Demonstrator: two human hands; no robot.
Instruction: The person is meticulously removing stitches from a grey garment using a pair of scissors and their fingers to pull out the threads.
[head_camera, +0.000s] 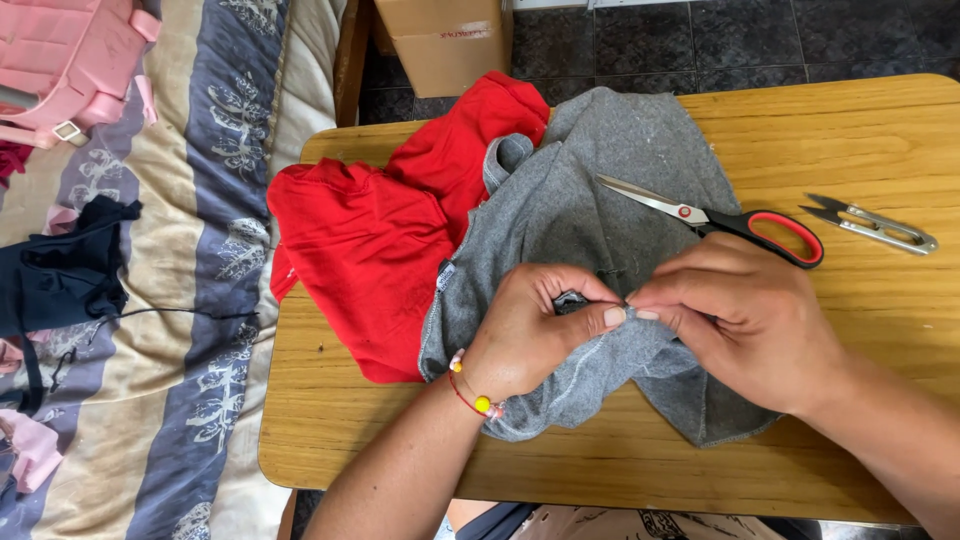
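**Both hands pinching grey cloth**

Left hand (525, 335) and right hand (745, 320) each keep a tight pinch grip on the grey garment (590, 230) mid-worktop (880, 330), fingertips meeting. Red garment (375, 235) lies toward the left edge, scissors (730, 222) and thread snips (875, 225) near the far right.

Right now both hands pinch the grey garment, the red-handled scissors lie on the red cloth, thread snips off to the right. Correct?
Not quite. The head view shows the red-handled scissors lying with their blades on the grey garment and their handles on the wooden table, not on the red cloth. The rest holds: left hand and right hand pinch the grey garment; thread snips lie to the right.
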